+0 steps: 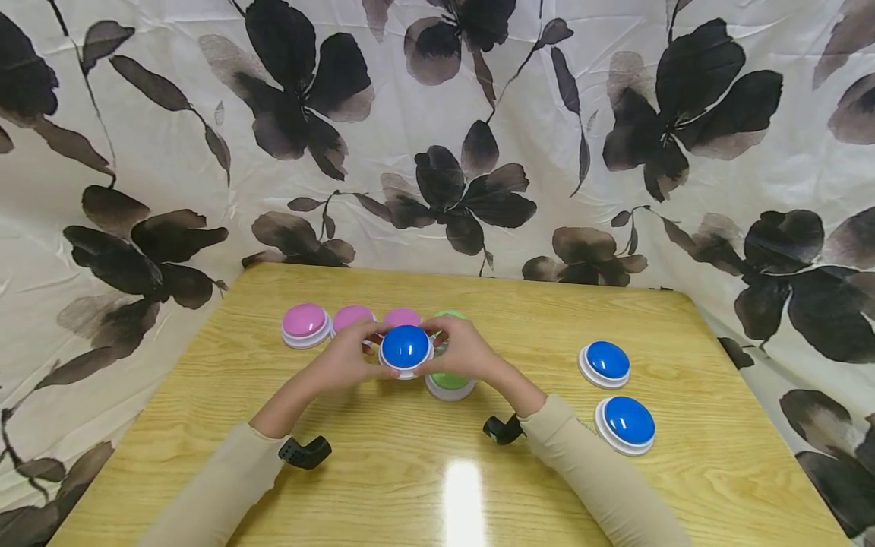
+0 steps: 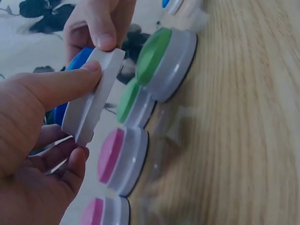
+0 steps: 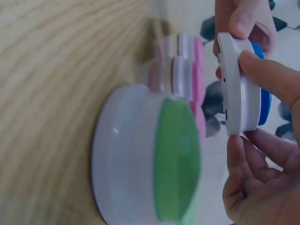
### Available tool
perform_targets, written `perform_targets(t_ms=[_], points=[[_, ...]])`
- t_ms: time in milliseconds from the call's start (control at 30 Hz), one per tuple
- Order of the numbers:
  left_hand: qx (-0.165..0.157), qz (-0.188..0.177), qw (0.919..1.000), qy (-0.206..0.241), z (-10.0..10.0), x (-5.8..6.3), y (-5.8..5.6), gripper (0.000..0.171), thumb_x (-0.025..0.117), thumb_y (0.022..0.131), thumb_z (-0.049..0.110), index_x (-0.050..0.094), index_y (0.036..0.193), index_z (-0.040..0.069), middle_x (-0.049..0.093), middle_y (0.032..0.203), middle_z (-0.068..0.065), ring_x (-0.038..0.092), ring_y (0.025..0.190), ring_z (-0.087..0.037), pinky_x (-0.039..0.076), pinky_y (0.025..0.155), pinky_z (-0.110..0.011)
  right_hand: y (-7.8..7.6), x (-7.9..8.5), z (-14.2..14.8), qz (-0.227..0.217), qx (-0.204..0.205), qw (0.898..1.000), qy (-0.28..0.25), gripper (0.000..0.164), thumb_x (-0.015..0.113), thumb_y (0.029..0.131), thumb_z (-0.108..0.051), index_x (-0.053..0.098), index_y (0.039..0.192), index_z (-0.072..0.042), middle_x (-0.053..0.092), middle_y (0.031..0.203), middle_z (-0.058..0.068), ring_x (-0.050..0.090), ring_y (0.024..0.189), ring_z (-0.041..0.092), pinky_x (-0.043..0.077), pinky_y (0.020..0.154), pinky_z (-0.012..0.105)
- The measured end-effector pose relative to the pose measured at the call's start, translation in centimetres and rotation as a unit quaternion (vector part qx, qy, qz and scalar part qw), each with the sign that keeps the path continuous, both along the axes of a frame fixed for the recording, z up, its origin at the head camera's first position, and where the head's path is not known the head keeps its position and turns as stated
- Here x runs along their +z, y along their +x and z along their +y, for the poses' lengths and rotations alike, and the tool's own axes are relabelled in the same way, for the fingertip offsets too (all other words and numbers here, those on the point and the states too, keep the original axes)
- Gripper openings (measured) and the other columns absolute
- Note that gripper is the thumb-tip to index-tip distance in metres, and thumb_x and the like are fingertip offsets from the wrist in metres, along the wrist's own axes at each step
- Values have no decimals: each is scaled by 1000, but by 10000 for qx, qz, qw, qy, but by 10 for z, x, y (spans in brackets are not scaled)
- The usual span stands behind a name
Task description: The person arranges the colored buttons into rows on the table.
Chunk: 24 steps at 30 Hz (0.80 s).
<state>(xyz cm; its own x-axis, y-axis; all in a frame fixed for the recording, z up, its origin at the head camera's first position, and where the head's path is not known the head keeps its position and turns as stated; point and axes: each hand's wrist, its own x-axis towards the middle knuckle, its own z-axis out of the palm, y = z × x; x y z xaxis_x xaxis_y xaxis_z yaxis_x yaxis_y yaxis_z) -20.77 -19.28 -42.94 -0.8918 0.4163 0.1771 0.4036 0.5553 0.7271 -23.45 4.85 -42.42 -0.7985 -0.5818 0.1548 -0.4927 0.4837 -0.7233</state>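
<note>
A blue push button with a white base (image 1: 406, 346) is held above the table between both hands. My left hand (image 1: 349, 355) grips its left side, thumb on the near edge of the base and fingers round the far side. On the opposite side, my right hand (image 1: 465, 349) pinches the base in the same way. In the left wrist view, both thumbs press the white rim (image 2: 96, 89). Just below the right hand sits a green button (image 1: 450, 381), and a second green button (image 1: 450, 314) is partly hidden behind that hand.
Pink buttons stand in a row at the back: one at the left (image 1: 304, 320), one in the middle (image 1: 352, 314), one behind the held button (image 1: 402, 317). Two blue buttons, a farther one (image 1: 607, 360) and a nearer one (image 1: 628, 421), rest at right. Floral cloth (image 1: 451, 197) borders the wooden table (image 1: 383, 486).
</note>
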Motion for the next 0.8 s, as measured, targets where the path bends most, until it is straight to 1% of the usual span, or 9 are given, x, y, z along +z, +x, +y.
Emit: perform_targets(t_ms=[200,400,533,600,700,800], points=[[-42,-238,9996,138,-8,-7,0,70,89,71,25,58,128,-1,60,114,-8,57,102,-25,52,85,-39,1,-9,-8,-52,-50,9999,127,69,91,67,-31,63,125,-6,65,112,0,56,94,16,50,79,27],[-41,-393,9992,12,-12,-18,1,72,90,70,26,58,129,1,60,113,-6,57,101,-22,52,86,-35,2,-17,-13,-92,-96,9996,240,69,92,64,-32,65,123,-9,66,110,-2,57,95,14,49,81,28],[-45,-442,9990,-48,-14,-24,1,71,90,69,27,59,128,3,60,112,-4,57,100,-20,52,85,-34,3,-21,-15,19,-60,9994,333,68,92,64,-35,66,122,-11,67,109,-5,58,98,13,49,83,29],[-73,-439,9990,-41,-14,-27,0,70,90,69,27,59,128,4,60,112,-3,57,100,-20,52,85,-33,4,-23,-16,128,-35,9990,421,67,92,64,-37,67,121,-13,67,109,-6,59,100,12,48,87,33],[-108,-394,9992,-48,-16,-28,-1,69,89,70,28,60,128,5,60,112,-2,57,99,-19,52,84,-33,3,-25,-18,310,-52,9980,557,65,91,64,-40,68,120,-16,68,108,-9,60,104,11,39,95,41],[-202,-355,9991,-59,-16,-30,-1,68,89,71,29,60,127,6,60,111,-1,57,97,-19,52,83,-33,3,-26,-19,428,-122,9969,653,64,91,63,-41,69,118,-17,69,106,-10,61,102,11,32,94,47]])
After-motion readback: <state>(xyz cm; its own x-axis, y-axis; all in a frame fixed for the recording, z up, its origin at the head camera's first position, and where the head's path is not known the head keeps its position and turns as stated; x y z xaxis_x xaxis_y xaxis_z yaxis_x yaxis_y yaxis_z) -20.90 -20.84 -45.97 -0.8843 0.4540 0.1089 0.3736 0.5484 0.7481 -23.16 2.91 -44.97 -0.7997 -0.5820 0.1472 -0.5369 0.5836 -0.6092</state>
